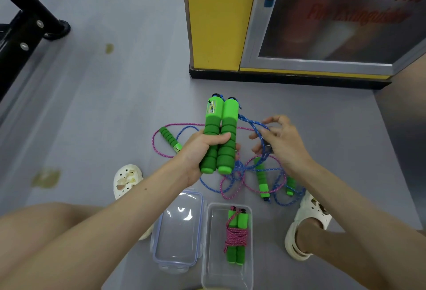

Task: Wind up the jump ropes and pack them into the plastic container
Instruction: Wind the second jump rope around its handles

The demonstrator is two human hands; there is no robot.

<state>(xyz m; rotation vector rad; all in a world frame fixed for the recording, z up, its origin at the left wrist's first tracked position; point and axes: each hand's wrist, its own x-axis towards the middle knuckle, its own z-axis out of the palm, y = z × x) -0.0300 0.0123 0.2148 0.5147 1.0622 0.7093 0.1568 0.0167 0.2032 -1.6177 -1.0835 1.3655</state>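
Down by the feet, the box (214, 257) holds one wound rope (236, 235), with its lid (178, 232) just beside it. So I judge one rope packed, one barely begun, and the tangle (232, 183) of pink and blue cords on the floor (115, 105) still to do. The left hand (202, 149) grips two green handles (221, 133) side by side above the tangle, while the right hand (281, 142), just beside, pinches their blue cord (257, 128) in curled fingers, seemingly poised to wind.
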